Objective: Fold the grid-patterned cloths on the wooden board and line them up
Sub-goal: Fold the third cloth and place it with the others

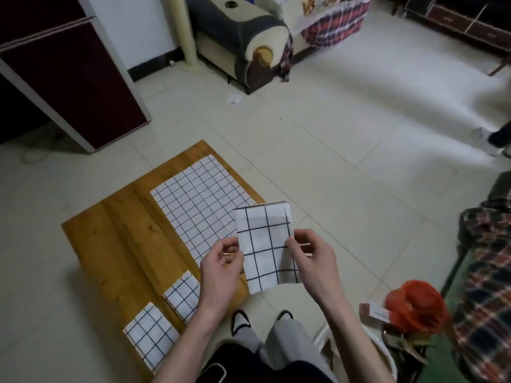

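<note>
A wooden board [116, 239] lies on the tiled floor. An unfolded white cloth with a black grid [199, 200] is spread flat on its far part. Two folded grid cloths sit near its front edge, one [151, 331] at the corner and one [182, 294] just beyond it. I hold a third, folded grid cloth [266, 250] in the air above the board's right edge. My left hand [221, 269] pinches its left side and my right hand [312, 258] pinches its right side.
A dark red cabinet [69, 78] stands at the far left and a sofa arm [249, 42] beyond the board. At the right are a plaid-covered chair [486, 272], an orange lid [414, 302] and a white bucket. Another person's feet [492, 139] show far right.
</note>
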### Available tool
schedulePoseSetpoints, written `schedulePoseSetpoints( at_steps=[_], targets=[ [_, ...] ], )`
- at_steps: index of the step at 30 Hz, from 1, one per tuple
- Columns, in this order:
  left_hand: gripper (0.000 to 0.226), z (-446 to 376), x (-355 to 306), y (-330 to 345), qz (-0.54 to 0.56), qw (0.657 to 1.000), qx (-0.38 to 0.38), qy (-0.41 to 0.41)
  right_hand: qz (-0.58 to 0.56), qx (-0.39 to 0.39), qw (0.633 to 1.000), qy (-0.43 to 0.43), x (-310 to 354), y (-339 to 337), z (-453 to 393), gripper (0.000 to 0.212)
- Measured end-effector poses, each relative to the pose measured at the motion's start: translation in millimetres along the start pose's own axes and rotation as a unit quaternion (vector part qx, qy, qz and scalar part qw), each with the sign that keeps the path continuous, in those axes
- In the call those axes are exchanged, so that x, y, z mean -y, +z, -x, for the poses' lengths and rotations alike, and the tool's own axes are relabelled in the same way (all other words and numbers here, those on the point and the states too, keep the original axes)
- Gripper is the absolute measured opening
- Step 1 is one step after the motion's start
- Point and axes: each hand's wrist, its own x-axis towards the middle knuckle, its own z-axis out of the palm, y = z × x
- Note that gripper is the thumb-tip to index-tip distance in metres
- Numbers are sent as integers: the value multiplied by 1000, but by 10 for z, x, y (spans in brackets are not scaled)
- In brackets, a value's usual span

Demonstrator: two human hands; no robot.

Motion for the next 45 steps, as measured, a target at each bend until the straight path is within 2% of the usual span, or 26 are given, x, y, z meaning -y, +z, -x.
schedulePoseSetpoints(
  at_steps=[6, 12, 19, 29, 38, 45],
  targets=[
    [25, -189, 77, -40, 28, 993, -111, -37, 34, 96, 995, -8, -9, 267, -463, 8],
    [28, -334, 261, 74, 52, 970, -220, -91, 82, 200, 976, -8, -175, 514, -884, 9],
    [31, -599, 708, 159, 71, 941, -308, -122, 144, 274, 950, -25, -441, 847, -1301, 6],
    [30, -846, 1690, -64, 63, 931, -316, -172, 183, 376, 908, -33, -1177, 1486, -1587, 5],
    [30, -1046, 2585, 4, 44, 924, -329, -189, 227, 401, 887, -33, -1961, 1896, -1724, 8],
    [28, -1291, 3008, 52, 26, 924, -322, -207, 245, 401, 883, -20, -2399, 2109, -1785, 4]
  ],
)
